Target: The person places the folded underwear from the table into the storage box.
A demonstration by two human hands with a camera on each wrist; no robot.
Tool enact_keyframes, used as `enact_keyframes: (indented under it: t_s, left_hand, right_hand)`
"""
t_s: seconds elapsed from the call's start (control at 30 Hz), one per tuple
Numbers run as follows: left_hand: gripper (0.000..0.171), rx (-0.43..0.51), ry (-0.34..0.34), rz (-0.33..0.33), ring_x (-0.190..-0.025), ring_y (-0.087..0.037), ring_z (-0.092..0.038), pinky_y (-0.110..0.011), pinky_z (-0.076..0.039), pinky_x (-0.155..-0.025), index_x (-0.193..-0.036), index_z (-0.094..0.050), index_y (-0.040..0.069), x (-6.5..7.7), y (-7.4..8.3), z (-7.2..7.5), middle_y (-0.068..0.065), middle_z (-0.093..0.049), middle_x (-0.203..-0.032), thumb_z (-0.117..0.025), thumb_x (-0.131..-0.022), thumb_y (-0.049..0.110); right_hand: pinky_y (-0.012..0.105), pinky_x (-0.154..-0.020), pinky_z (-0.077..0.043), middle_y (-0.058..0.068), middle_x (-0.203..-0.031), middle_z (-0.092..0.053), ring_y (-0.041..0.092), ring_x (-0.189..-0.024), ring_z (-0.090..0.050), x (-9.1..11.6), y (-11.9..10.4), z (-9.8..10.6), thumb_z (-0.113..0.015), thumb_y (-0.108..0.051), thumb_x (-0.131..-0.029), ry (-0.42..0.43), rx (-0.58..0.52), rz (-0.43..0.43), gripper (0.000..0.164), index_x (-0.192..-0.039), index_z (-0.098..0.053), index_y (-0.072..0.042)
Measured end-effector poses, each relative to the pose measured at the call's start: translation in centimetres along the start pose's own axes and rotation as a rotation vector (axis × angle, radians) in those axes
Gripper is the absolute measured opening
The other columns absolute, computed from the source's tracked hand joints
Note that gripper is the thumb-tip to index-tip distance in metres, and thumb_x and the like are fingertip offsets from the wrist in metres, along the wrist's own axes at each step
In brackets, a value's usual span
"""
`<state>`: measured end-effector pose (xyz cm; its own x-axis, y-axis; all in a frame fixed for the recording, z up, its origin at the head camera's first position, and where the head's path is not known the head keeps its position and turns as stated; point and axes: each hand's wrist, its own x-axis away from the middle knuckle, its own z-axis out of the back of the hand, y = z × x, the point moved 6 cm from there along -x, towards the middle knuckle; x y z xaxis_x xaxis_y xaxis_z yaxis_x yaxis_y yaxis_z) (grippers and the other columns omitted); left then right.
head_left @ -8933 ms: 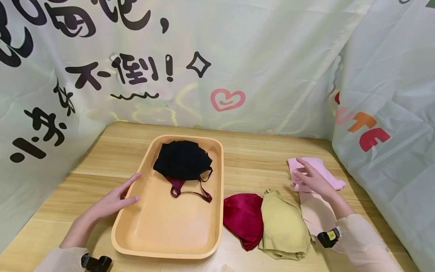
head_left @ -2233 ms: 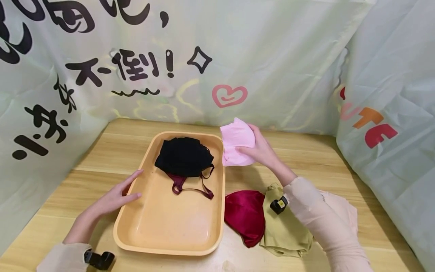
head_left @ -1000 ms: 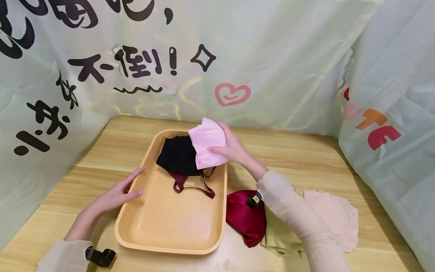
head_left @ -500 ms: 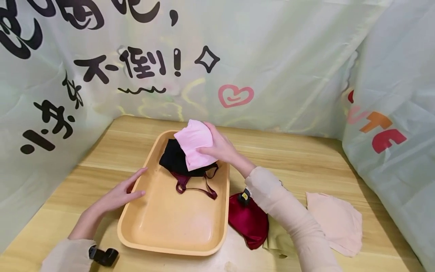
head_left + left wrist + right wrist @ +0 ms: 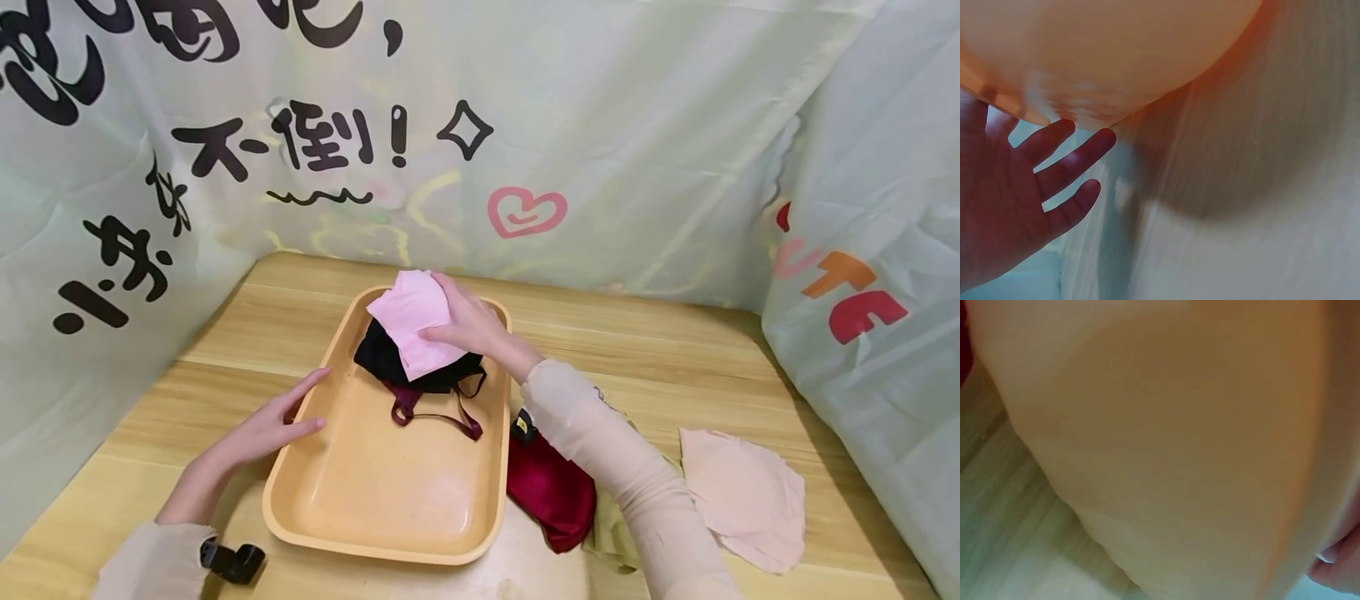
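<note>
My right hand [image 5: 471, 323] pinches a folded pink garment [image 5: 416, 321], thumb on the near face. The pink piece lies over a folded black garment [image 5: 378, 358] at the back of a light-orange tray [image 5: 375, 552]. Whether it rests its full weight there, I cannot tell. Maroon straps [image 5: 468, 427] stick out from under the black piece. At the tray's left rim, my left hand [image 5: 262, 429] has spread fingers. In the left wrist view its fingers [image 5: 1079, 164] lie along the tray's outer wall [image 5: 1116, 50]. The right wrist view shows mostly tray wall [image 5: 1166, 437], with fingers [image 5: 1341, 569] at its edge.
Right of the tray lie a dark red satin garment [image 5: 555, 492], a yellow-green one [image 5: 611, 537] partly under my right sleeve, and a pale peach one [image 5: 742, 492]. Printed cloth [image 5: 637, 167] walls the wooden table [image 5: 300, 292] at back and sides.
My right hand has picked up the pink garment from the table's right side, carried it left over the tray and lowered it onto the black one. The left hand has stayed at the rim.
</note>
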<state>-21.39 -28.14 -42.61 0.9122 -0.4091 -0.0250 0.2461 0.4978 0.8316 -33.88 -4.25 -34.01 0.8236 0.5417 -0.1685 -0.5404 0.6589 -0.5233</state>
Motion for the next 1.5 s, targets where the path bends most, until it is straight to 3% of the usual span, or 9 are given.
enact_keyframes:
  t_s: [0.2,0.37,0.57,0.83,0.93,1.07,1.33,1.5]
  left_hand:
    - [0.068,0.0,-0.001,-0.021,-0.118,-0.043,-0.037,-0.015,-0.041,-0.083,-0.145,-0.018,0.001,0.0,0.2,-0.2,-0.031,-0.016,-0.145,-0.057,-0.09,0.013]
    - [0.068,-0.011,0.01,-0.019,-0.12,-0.043,-0.036,-0.014,-0.039,-0.084,-0.145,-0.019,0.002,0.1,0.3,-0.2,-0.03,-0.017,-0.145,-0.057,-0.089,0.014]
    - [0.068,-0.014,0.012,-0.035,-0.119,-0.042,-0.037,-0.014,-0.039,-0.085,-0.144,-0.02,0.002,0.0,0.5,-0.2,-0.03,-0.018,-0.145,-0.058,-0.089,0.013]
    - [0.068,-0.021,0.005,-0.022,-0.117,-0.04,-0.04,-0.016,-0.041,-0.084,-0.144,-0.02,0.002,-0.2,0.5,-0.1,-0.03,-0.02,-0.144,-0.058,-0.089,0.014]
    - [0.068,-0.034,0.013,-0.022,-0.118,-0.041,-0.039,-0.015,-0.04,-0.084,-0.144,-0.021,0.003,-0.3,0.6,0.1,-0.03,-0.02,-0.144,-0.058,-0.089,0.014]
    - [0.068,-0.045,0.017,-0.029,-0.116,-0.039,-0.042,-0.016,-0.041,-0.083,-0.144,-0.022,0.004,-0.3,0.9,0.4,-0.03,-0.022,-0.143,-0.059,-0.088,0.014]
    - [0.067,-0.023,0.009,-0.029,-0.106,-0.027,-0.051,-0.02,-0.047,-0.078,-0.144,-0.021,0.002,-0.1,0.8,0.2,-0.032,-0.024,-0.142,-0.058,-0.088,0.012]
    - [0.067,-0.026,0.01,-0.021,-0.111,-0.035,-0.047,-0.019,-0.045,-0.079,-0.144,-0.021,0.001,0.0,0.7,0.1,-0.032,-0.021,-0.143,-0.058,-0.089,0.013]
  right_hand:
    - [0.044,-0.096,-0.038,0.01,-0.142,-0.037,0.025,-0.121,-0.042,-0.1,0.5,-0.7,-0.072,-0.039,-0.074,-0.022,-0.016,-0.024,0.09,-0.144,-0.021,-0.012]
    - [0.045,-0.099,-0.034,0.013,-0.141,-0.036,0.025,-0.124,-0.039,0.0,0.4,-1.4,-0.072,-0.04,-0.076,-0.04,-0.025,0.007,0.088,-0.141,-0.024,-0.007]
    - [0.042,-0.102,-0.032,0.016,-0.141,-0.034,0.028,-0.128,-0.034,0.4,0.0,-2.3,-0.068,-0.041,-0.08,-0.123,0.056,0.054,0.079,-0.14,-0.031,-0.007]
    - [0.044,-0.1,-0.034,0.018,-0.139,-0.033,0.028,-0.126,-0.034,0.7,0.2,-3.4,-0.062,-0.044,-0.084,-0.226,0.1,0.039,0.073,-0.141,-0.03,-0.011]
    - [0.041,-0.103,-0.03,0.019,-0.138,-0.035,0.028,-0.126,-0.034,0.7,0.1,-3.4,-0.062,-0.041,-0.084,-0.224,0.112,0.066,0.073,-0.141,-0.03,-0.009]
    - [0.042,-0.099,-0.035,0.018,-0.137,-0.036,0.027,-0.123,-0.036,0.7,0.1,-3.1,-0.062,-0.042,-0.084,-0.214,0.119,0.078,0.076,-0.143,-0.027,-0.011]
    - [0.049,-0.103,-0.027,0.018,-0.144,-0.027,0.031,-0.129,-0.03,1.2,0.6,-2.4,-0.061,-0.042,-0.084,-0.194,0.02,0.068,0.078,-0.145,-0.022,-0.012]
    - [0.046,-0.105,-0.026,0.016,-0.144,-0.03,0.03,-0.129,-0.03,1.5,0.9,-1.8,-0.062,-0.038,-0.085,-0.155,0.008,0.089,0.074,-0.144,-0.026,-0.008]
